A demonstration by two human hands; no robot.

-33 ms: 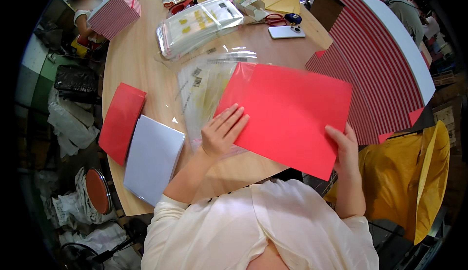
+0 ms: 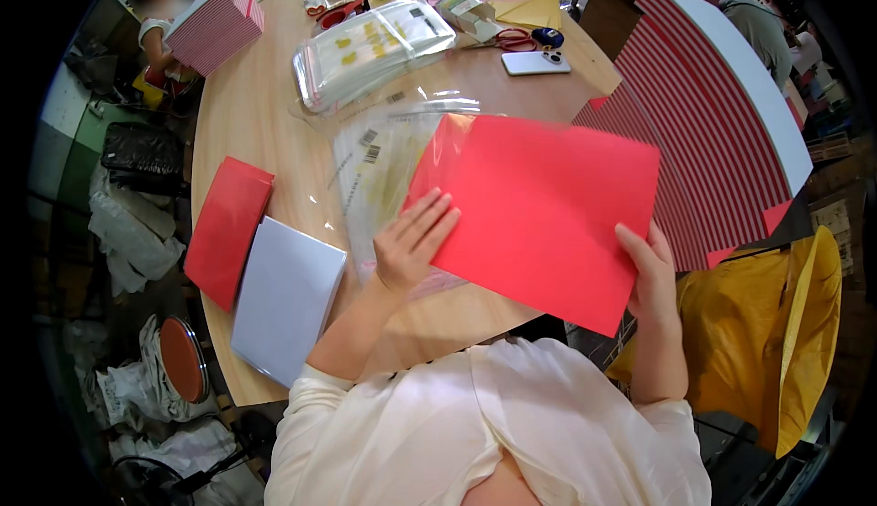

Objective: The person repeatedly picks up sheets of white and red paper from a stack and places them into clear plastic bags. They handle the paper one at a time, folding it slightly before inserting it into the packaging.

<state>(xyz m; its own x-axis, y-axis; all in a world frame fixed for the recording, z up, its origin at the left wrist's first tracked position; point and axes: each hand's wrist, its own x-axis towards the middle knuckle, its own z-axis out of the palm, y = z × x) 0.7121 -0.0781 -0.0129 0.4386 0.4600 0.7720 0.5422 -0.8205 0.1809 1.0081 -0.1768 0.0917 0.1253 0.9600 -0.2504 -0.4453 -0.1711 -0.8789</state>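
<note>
Wooden and round, the worktop (image 2: 256, 122) carries everything; a striped white-and-red board (image 2: 722, 113) leans at its right. One large red paper sheet (image 2: 548, 214) lies tilted before the person, over clear plastic sleeves (image 2: 384, 159). The left hand (image 2: 411, 241) presses flat and open on its left edge, the right hand (image 2: 650, 273) grasps its lower right corner. A red stack (image 2: 227, 227) and a white stack (image 2: 285, 296) wait at the left; the sheet seems not yet packed into a sleeve.

The person wears a loose cream-white top with short sleeves, forearms and hands bare.
</note>
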